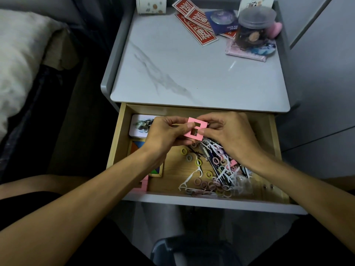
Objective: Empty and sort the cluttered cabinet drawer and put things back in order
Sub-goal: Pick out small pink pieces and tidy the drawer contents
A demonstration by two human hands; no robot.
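Note:
The wooden drawer [272,131] stands pulled open below the marble cabinet top [192,73]. Over its back half, my left hand [163,133] and my right hand [228,133] both pinch a flat pink piece [195,129] with two square cut-outs, one hand at each side. Under my hands lies a jumble of small coloured hair rings [203,181], white floss picks [190,177] and pens [217,166]. A white card tin [140,124] and a colourful tangram puzzle [139,148] lie in the drawer's left part. More pink pieces [144,184] rest at the front left corner.
On the cabinet top at the back lie red paper envelopes [197,25], a blue card with a round badge [222,18], a lidded jar [253,27] and a pink pouch [244,53]. A bed with a white pillow [17,60] is to the left. A dark stool [192,250] sits below.

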